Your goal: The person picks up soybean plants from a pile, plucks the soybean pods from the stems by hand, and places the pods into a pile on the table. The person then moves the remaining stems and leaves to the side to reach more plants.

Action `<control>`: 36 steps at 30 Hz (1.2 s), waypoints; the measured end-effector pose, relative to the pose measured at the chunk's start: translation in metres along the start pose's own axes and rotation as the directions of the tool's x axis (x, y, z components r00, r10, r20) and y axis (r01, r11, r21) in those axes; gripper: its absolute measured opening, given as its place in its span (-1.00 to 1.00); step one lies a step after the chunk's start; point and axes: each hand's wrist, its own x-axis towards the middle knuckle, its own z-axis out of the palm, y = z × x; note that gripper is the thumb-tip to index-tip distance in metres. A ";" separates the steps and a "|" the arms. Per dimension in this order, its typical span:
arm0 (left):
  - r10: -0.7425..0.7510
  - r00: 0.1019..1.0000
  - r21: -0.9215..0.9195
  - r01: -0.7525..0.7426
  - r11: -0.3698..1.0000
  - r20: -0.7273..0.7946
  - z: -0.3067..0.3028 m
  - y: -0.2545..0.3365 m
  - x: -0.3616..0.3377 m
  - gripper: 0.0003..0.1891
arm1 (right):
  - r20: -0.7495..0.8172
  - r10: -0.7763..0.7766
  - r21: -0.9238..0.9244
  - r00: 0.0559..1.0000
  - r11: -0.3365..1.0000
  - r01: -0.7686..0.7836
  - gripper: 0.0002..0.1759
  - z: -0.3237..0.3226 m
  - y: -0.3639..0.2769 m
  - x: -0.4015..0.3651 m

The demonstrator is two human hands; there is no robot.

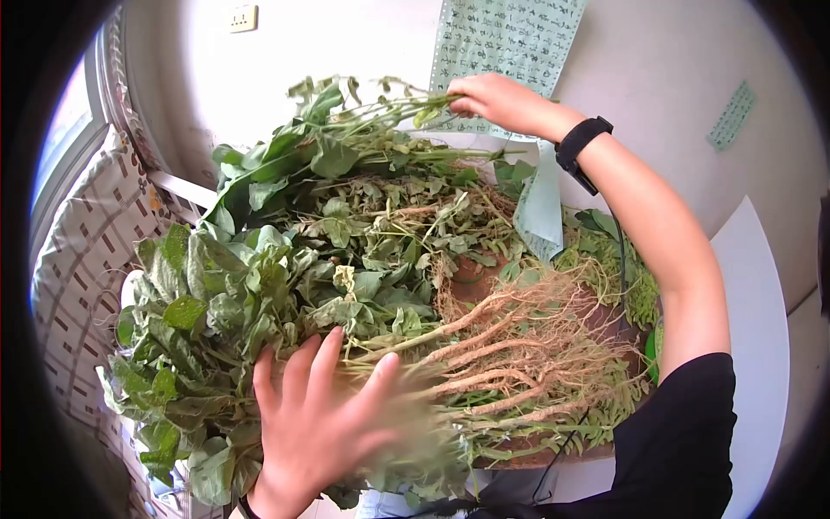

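Observation:
My right hand [484, 97] is closed round the thin stems of a leafy green plant [333, 156], lifted over the back of the pile. My left hand [324, 424] lies with its fingers spread on a bundle of plants in front; part of it is blurred. The bundle has broad green leaves [199, 303] on the left and bare, light-brown roots [510, 363] fanned out to the right. Between the hands lie more wilted leaves and stems [380, 225].
Handwritten green sheets [510, 43] hang on the wall behind, one strip [540, 203] reaching down to the plants. A brown tabletop [475, 281] shows between roots. Patterned cloth [86, 285] hangs at the left. Finer greenery [635, 285] and a white panel [752, 346] are at the right.

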 end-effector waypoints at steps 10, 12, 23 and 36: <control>0.023 0.999 0.048 -0.021 0.999 -0.045 -0.003 0.003 -0.002 -0.30 | -0.397 -0.002 -0.232 0.918 0.968 -0.099 -0.78 -0.145 -0.026 -0.045; -0.002 0.999 0.063 0.004 0.998 -0.037 -0.005 0.006 -0.002 -0.30 | -0.443 0.024 -0.207 0.896 0.970 -0.128 -0.79 -0.177 -0.046 -0.080; -0.020 0.952 0.133 0.064 0.989 -0.307 -0.027 0.047 -0.026 -0.29 | -0.613 0.277 -0.100 0.740 0.902 -0.420 -0.84 -0.254 -0.201 -0.379; -0.220 0.845 -0.538 -0.092 0.838 -0.488 -0.101 -0.037 -0.166 -0.66 | -0.255 0.130 -0.644 0.958 0.717 -0.268 -0.89 -0.229 -0.366 -0.566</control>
